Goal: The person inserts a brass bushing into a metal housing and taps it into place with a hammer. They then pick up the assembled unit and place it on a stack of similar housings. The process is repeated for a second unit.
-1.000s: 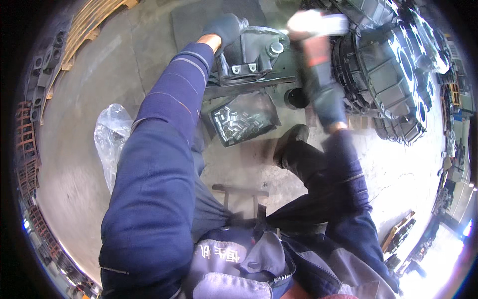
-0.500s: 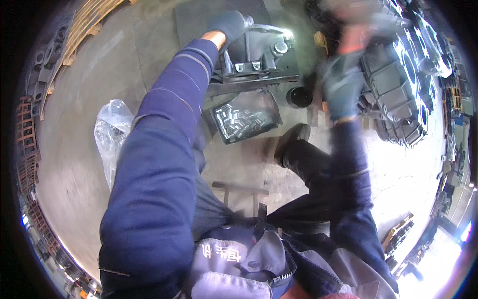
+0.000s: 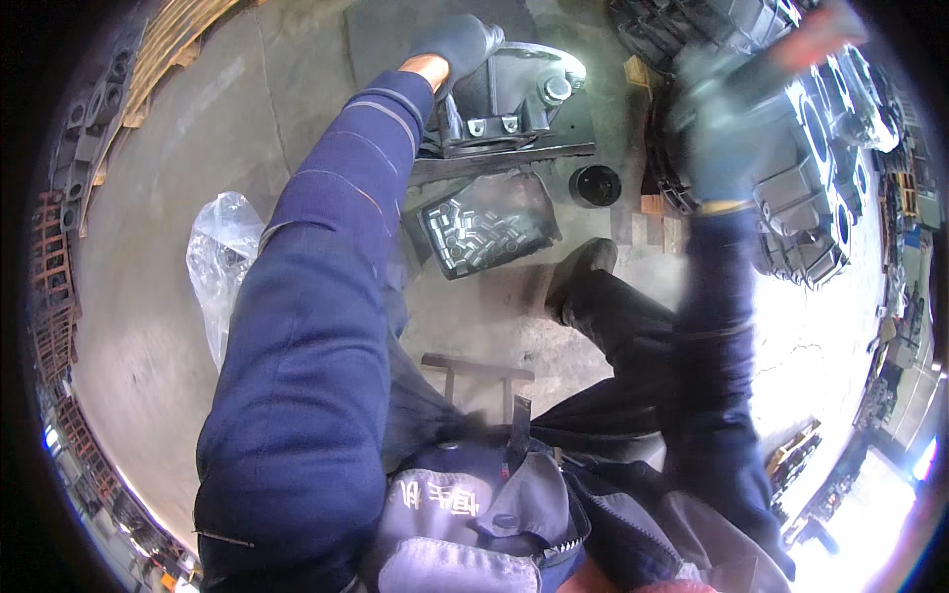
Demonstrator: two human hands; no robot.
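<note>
My left hand (image 3: 457,44), in a dark grey glove, is closed at the upper left edge of a grey metal casting (image 3: 539,84). Its fingertips are hidden behind the knuckles. The casting has a curved rim and a round capped boss, and rests on a dark board (image 3: 504,161). Raised to the right, my gloved right hand (image 3: 727,138) is smeared by motion. It grips a hammer (image 3: 806,44) with red on it, also blurred. Just below the board, an open tray (image 3: 539,198) holds several short shiny metal sleeves (image 3: 474,232).
A round black container (image 3: 595,186) stands right of the tray. Large ribbed metal housings (image 3: 796,212) are stacked at right. A clear plastic bag (image 3: 222,247) lies at left, and a small metal stand (image 3: 477,371) is between my legs. Wooden slats (image 3: 178,44) fill the upper left.
My right hand has swung up and to the right with the hammer, away from the casting. My left hand has stayed at the casting's edge.
</note>
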